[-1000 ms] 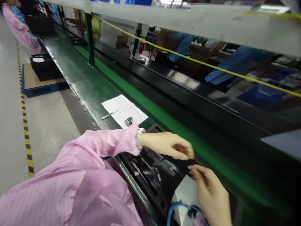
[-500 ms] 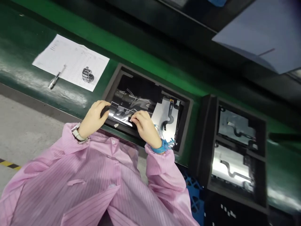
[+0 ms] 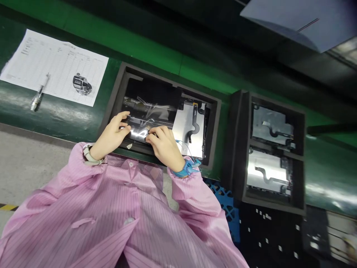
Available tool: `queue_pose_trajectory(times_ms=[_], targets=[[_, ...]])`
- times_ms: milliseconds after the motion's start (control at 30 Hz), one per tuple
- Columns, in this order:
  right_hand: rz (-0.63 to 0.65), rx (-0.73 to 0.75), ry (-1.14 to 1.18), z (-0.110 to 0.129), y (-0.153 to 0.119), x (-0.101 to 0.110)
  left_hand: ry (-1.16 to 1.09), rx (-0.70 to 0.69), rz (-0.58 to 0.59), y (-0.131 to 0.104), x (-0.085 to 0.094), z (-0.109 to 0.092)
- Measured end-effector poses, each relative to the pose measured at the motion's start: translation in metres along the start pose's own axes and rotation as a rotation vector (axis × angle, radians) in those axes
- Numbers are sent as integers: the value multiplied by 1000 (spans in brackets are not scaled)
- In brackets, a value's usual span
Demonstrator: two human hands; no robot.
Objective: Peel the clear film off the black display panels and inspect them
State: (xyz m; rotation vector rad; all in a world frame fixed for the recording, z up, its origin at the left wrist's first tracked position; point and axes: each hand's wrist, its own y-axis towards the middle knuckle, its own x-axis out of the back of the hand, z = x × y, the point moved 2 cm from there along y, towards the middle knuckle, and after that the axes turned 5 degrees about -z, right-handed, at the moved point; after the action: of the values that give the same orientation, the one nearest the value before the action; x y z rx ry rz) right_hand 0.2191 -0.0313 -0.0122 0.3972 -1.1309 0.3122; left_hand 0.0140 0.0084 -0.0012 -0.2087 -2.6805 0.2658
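My left hand is at the left end of a dark panel under glossy clear film, its thumb and fingers apart. On the film's near right side, my right hand has its fingers pinched together at the edge; the exact grip is partly hidden. Both panel and film lie in the left part of a dark foam tray. Beside my right hand, in the same tray, rests a silver-backed screen panel with a black ribbon cable. A blue wrist strap with a thin wire is on my right wrist.
To the left, a printed sheet carries a chrome tally counter and a pen. On the right stands another foam tray with two silver panels. A blue plastic crate sits below it. A small pale scrap lies near the tray's front.
The view has shifted, so the bench appears further left and higher. My left hand has moved in over the panel's left end. My right fingers have come slightly nearer me along the film.
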Motion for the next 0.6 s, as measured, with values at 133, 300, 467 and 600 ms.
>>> queue_pose_trajectory(times_ms=[133, 300, 467, 600], targets=[[18, 31, -104, 9, 0, -1, -28, 27, 3, 0, 6, 0], [30, -5, -207, 25, 1, 4, -18, 53, 12, -2, 9, -6], [45, -100, -280, 51, 15, 15, -51, 84, 9, 0, 13, -9], [150, -333, -265, 60, 42, 23, -101, 106, 14, 3, 19, -9]])
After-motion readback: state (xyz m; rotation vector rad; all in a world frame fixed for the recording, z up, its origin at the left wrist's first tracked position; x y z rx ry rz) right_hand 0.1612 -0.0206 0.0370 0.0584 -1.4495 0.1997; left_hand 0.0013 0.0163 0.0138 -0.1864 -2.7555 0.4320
